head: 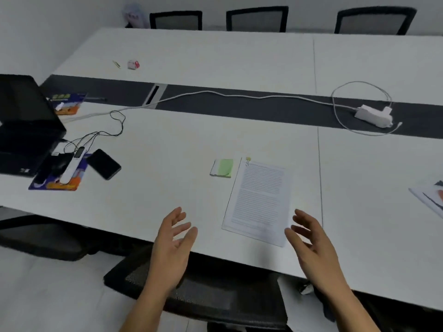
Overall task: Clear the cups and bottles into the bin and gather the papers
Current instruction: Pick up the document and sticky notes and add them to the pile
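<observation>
A stack of printed papers (259, 202) held by a yellow binder clip (248, 160) lies on the white table (167, 144) near its front edge. A green sticky-note pad (222, 167) sits just left of the stack's top. More papers (429, 198) poke in at the right edge. My left hand (173, 245) hovers open, palm inward, left of the stack's lower end. My right hand (311, 240) hovers open beside the stack's lower right corner. Neither hand touches anything. No cups, bottles or bin are in view.
A black laptop (26, 125), a phone (103, 164) and a white remote (73, 165) on a colourful mat sit at the left. A white power strip (374, 115) with cables lies on the dark centre strip. A black chair (203, 291) stands under my hands; several chairs line the far side.
</observation>
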`<state>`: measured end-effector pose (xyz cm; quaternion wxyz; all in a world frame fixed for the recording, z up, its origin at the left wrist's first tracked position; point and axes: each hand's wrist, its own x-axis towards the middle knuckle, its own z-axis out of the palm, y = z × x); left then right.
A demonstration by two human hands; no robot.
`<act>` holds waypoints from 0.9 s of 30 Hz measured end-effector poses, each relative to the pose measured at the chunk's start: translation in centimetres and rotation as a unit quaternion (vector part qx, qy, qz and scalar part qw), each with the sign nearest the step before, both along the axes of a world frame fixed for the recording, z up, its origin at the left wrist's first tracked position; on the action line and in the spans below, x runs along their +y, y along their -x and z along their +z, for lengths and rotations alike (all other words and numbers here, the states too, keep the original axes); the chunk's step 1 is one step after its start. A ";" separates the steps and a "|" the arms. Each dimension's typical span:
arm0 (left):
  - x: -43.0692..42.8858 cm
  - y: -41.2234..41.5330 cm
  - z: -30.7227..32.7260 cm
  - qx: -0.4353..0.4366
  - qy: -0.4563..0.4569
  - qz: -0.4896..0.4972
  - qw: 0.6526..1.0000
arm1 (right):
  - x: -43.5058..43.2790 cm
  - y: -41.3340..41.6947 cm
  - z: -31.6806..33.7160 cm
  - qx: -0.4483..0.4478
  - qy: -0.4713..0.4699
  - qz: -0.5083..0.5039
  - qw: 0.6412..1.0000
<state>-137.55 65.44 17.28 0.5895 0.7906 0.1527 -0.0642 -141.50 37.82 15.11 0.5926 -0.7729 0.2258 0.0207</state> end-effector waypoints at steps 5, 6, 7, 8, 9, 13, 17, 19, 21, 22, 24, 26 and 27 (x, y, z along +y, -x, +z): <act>-4.7 -5.0 -1.6 0.057 -0.031 0.006 0.998 | -2.4 -5.1 -4.1 0.057 0.004 -0.008 0.998; -5.3 -6.4 -2.3 0.071 -0.050 -0.006 0.996 | -2.9 -6.3 -5.3 0.072 0.014 -0.001 0.997; -5.7 -8.0 -3.1 0.080 -0.069 -0.020 0.994 | -3.2 -7.4 -6.6 0.086 0.029 0.007 0.996; -6.1 -9.7 -4.0 0.091 -0.090 -0.036 0.991 | -3.6 -8.4 -7.8 0.102 0.049 0.016 0.993; -6.4 -11.3 -5.1 0.106 -0.111 -0.053 0.987 | -3.8 -9.2 -9.0 0.120 0.067 0.022 0.990; -6.9 -18.7 -10.9 0.168 -0.200 -0.103 0.960 | -3.7 -11.5 -12.6 0.191 0.057 -0.008 0.980; -7.9 -26.0 -16.8 0.218 -0.275 -0.091 0.932 | -2.0 -12.2 -15.6 0.263 0.090 -0.046 0.960; -8.8 -27.8 -18.7 0.228 -0.321 -0.087 0.915 | -0.8 -12.2 -16.4 0.291 0.140 -0.077 0.943; -9.5 -28.7 -19.8 0.200 -0.362 -0.098 0.905 | 0.2 -12.3 -16.8 0.313 0.188 -0.115 0.924; -9.6 -29.0 -20.1 0.185 -0.368 -0.103 0.905 | 0.7 -12.5 -17.0 0.320 0.207 -0.126 0.916; -9.3 -29.1 -20.6 0.185 -0.351 -0.113 0.911 | 1.4 -12.9 -17.5 0.328 0.214 -0.143 0.909; -8.0 -28.7 -21.0 0.216 -0.326 -0.115 0.913 | 1.9 -13.2 -17.7 0.338 0.188 -0.164 0.908; -7.2 -28.3 -21.1 0.233 -0.312 -0.116 0.914 | 2.1 -13.4 -17.7 0.342 0.171 -0.173 0.908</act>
